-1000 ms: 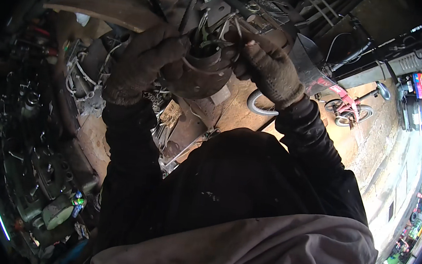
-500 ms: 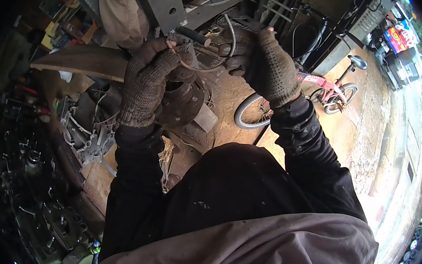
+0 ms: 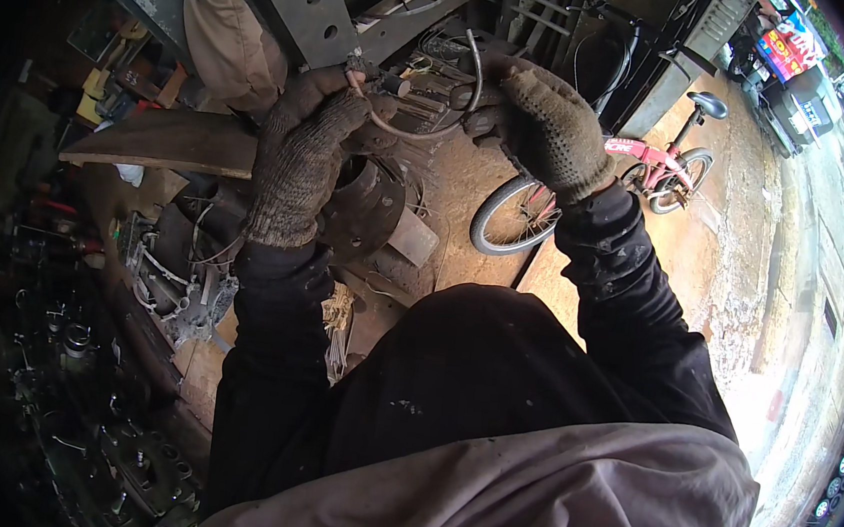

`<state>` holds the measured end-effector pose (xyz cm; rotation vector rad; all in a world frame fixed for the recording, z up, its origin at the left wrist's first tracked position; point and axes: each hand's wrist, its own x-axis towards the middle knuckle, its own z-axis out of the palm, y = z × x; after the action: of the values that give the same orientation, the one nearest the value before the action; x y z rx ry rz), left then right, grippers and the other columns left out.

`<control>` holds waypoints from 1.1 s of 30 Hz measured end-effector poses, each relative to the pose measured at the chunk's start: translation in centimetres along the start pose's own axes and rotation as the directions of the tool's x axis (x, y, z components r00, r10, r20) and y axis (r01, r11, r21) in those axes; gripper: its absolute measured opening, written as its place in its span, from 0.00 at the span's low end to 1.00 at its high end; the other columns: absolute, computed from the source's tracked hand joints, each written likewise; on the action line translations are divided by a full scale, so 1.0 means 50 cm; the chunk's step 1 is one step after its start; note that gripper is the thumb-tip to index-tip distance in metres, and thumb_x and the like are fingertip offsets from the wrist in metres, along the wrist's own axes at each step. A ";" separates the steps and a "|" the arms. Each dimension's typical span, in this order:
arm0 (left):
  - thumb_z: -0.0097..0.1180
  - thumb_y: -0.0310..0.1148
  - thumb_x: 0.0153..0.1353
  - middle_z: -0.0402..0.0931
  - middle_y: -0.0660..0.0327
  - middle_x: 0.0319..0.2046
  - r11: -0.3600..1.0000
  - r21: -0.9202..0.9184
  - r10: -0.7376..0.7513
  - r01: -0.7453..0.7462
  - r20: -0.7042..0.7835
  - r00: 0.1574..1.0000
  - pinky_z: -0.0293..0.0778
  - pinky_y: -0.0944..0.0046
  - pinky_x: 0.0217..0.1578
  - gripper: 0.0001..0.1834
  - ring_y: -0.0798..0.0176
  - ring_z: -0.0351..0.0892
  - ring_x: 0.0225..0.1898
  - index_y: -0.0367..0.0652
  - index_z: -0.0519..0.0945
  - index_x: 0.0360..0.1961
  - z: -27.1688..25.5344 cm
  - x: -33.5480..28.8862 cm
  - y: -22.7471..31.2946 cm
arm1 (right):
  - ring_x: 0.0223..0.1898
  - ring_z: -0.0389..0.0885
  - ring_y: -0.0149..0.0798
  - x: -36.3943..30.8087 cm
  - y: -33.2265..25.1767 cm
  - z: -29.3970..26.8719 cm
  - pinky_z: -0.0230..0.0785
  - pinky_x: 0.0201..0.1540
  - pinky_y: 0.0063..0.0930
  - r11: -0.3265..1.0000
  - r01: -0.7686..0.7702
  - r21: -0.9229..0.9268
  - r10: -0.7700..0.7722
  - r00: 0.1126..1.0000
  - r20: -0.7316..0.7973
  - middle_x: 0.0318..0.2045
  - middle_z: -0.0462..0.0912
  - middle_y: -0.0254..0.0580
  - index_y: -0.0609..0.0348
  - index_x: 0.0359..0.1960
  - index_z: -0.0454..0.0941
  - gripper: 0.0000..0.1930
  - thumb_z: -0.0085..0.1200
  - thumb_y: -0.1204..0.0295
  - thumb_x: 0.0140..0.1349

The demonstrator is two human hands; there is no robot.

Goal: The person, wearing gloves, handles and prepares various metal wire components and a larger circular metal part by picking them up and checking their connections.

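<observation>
Between my two gloved hands is a bent, hook-shaped metal rod (image 3: 415, 135), its curve dipping downward and one end rising past the right fingers. My left hand (image 3: 302, 148), in a worn knit glove with a bare fingertip, pinches the other end of the rod. The fingers of my right hand (image 3: 554, 130), in a dotted knit glove, are closed around the rod near its upward bend. Beneath the hands stands a dark round metal cylinder with a flange (image 3: 367, 209). A short dark bar end (image 3: 393, 83) shows just behind the rod.
A curved wooden board (image 3: 167, 139) juts out on the left, above a heap of scrap metal (image 3: 179, 282). Dark machinery parts (image 3: 88, 405) fill the lower left. A drilled steel plate (image 3: 304, 2) and a brown cloth (image 3: 226, 41) are ahead. A pink bicycle (image 3: 652, 161) stands on the right.
The rod has turned slightly, its upright end shifting right. My right hand has moved slightly right, its thumb lowered toward the fingers. My left hand has shifted slightly right, still gripping.
</observation>
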<state>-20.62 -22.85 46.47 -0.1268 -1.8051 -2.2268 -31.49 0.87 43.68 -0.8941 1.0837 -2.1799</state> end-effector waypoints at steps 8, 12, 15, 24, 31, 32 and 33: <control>0.56 0.26 0.66 0.81 0.48 0.44 0.999 -0.019 0.047 -0.048 -0.036 0.998 0.83 0.62 0.46 0.15 0.58 0.84 0.45 0.30 0.74 0.52 -0.003 0.001 -0.010 | 0.47 0.83 0.38 0.008 0.014 0.002 0.76 0.56 0.33 0.993 0.054 -0.106 -0.051 0.998 0.034 0.48 0.83 0.46 0.66 0.60 0.72 0.20 0.50 0.69 0.69; 0.58 0.25 0.64 0.81 0.50 0.43 0.994 0.104 0.050 -0.041 -0.086 0.995 0.81 0.64 0.46 0.15 0.61 0.83 0.45 0.31 0.75 0.51 -0.001 0.004 -0.015 | 0.49 0.83 0.39 0.010 0.015 -0.005 0.75 0.57 0.34 0.995 0.067 -0.080 -0.061 0.996 0.066 0.48 0.82 0.46 0.67 0.61 0.71 0.21 0.49 0.70 0.68; 0.51 0.25 0.68 0.79 0.48 0.46 0.981 0.179 0.088 -0.076 -0.058 0.994 0.83 0.55 0.49 0.14 0.56 0.82 0.48 0.32 0.73 0.53 -0.007 0.009 -0.022 | 0.49 0.83 0.38 0.006 0.016 -0.011 0.75 0.56 0.34 0.990 0.048 -0.133 -0.042 0.998 0.047 0.49 0.82 0.45 0.66 0.61 0.71 0.21 0.49 0.70 0.68; 0.60 0.24 0.63 0.78 0.56 0.42 0.996 0.032 0.090 -0.088 -0.100 0.991 0.82 0.64 0.47 0.12 0.63 0.82 0.44 0.32 0.75 0.46 0.006 0.010 -0.020 | 0.44 0.81 0.38 -0.018 0.032 -0.031 0.74 0.48 0.29 0.986 0.003 -0.165 -0.018 0.996 -0.092 0.49 0.80 0.49 0.69 0.64 0.67 0.24 0.50 0.68 0.70; 0.56 0.20 0.64 0.74 0.55 0.49 0.985 0.115 0.139 -0.129 -0.088 0.986 0.87 0.52 0.44 0.11 0.58 0.81 0.48 0.35 0.75 0.47 -0.003 0.016 -0.037 | 0.36 0.85 0.34 -0.038 0.037 0.019 0.79 0.37 0.27 0.564 0.148 -0.812 -0.385 0.917 -0.101 0.38 0.84 0.40 0.57 0.58 0.75 0.23 0.63 0.68 0.62; 0.59 0.23 0.62 0.76 0.57 0.44 0.982 0.141 0.141 -0.125 -0.116 0.983 0.85 0.59 0.43 0.11 0.61 0.82 0.45 0.34 0.75 0.45 0.007 0.015 -0.038 | 0.31 0.86 0.35 -0.041 0.028 0.038 0.79 0.32 0.28 0.110 0.172 -0.979 -0.504 0.858 0.095 0.35 0.84 0.41 0.54 0.58 0.77 0.24 0.66 0.67 0.59; 0.62 0.25 0.61 0.78 0.58 0.39 0.979 0.165 0.145 -0.121 -0.140 0.979 0.83 0.66 0.42 0.12 0.65 0.83 0.42 0.33 0.75 0.43 0.019 0.015 -0.040 | 0.26 0.85 0.40 -0.038 0.031 0.055 0.78 0.26 0.32 0.078 0.202 -0.976 -0.523 0.842 0.132 0.33 0.83 0.44 0.52 0.54 0.79 0.22 0.66 0.65 0.58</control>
<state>-21.95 -21.66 44.98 -0.0440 -1.8228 -1.9410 -27.95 0.09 43.04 -1.5619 2.8783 -1.6869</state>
